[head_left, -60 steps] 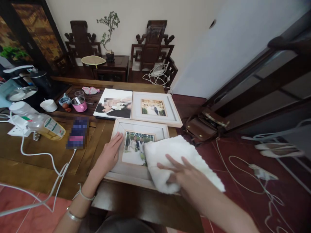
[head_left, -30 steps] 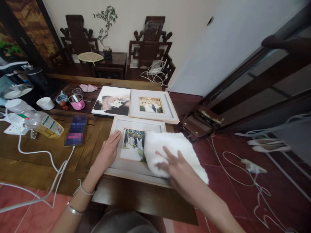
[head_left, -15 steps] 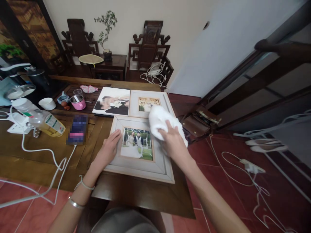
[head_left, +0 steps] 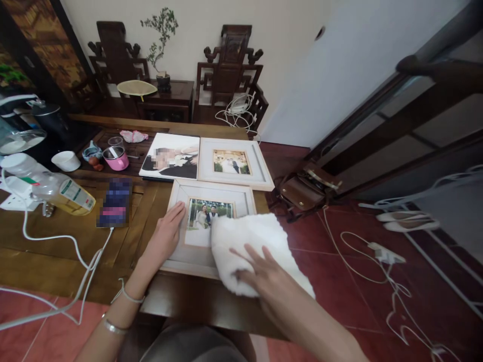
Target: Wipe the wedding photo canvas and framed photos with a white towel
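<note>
White cloth (head_left: 245, 236) pressed flat on a picture frame (head_left: 211, 193).
The right hand (head_left: 260, 271) lies with fingers spread, unclenched, on the fluffy white cloth, which covers the right half of the picture frame at the near edge of the tabletop (head_left: 56, 241). The left hand (head_left: 168, 236) presses open-palmed on the frame's left border, grasping nothing. The cloth looks soft and light, easy to bunch anywhere. The frame looks stiff, with a front that is likely fragile and slippery, so it is best held by its borders.
</note>
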### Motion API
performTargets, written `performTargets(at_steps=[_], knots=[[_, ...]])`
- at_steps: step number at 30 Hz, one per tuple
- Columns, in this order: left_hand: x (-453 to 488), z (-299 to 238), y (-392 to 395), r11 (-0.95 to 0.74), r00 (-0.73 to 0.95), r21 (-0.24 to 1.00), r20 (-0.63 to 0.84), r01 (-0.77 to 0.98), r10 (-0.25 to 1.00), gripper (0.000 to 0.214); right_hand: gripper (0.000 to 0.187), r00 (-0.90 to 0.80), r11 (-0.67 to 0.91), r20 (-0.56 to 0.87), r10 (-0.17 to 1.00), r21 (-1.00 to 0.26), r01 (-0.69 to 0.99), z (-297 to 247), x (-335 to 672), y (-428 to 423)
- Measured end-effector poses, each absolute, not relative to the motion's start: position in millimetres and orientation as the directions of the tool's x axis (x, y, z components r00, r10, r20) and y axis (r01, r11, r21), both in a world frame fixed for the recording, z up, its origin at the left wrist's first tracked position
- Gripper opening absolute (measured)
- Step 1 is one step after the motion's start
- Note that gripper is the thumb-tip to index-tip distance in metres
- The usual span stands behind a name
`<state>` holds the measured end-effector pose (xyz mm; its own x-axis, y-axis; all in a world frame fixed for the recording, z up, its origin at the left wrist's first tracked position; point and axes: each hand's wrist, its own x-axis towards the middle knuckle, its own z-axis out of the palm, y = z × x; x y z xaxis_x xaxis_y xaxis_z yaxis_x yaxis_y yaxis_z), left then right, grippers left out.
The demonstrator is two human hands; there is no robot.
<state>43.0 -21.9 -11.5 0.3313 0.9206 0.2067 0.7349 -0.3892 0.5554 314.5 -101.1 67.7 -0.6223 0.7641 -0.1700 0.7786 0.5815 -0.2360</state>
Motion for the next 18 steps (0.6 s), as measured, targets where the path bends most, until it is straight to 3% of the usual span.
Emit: performTargets(at_steps=[4,12,15,18], knots=[[42,-10,-22,-0.376,0.34,0.543,0.171,0.75,0.925,0.066,0.077,-0.629,0.561,-0.17,0.758,-0.322,0.763,74,313,-112],[40,-8,-22,-0.403,0.359,0.556,0.193,0.727,0.913,0.066,0.063,-0.408,0.426,0.175,0.896,-0.086,0.901,33,312,1],[41,-10,-22,-0.408,0.343,0.566,0.224,0.716,0.912,0.063,0.061,-0.429,0.434,0.128,0.894,-0.015,0.901,35,305,13],[42,-11,-23,-0.375,0.32,0.573,0.199,0.729,0.926,0.063,0.062,-0.48,0.48,-0.031,0.877,-0.026,0.877,45,299,-17]])
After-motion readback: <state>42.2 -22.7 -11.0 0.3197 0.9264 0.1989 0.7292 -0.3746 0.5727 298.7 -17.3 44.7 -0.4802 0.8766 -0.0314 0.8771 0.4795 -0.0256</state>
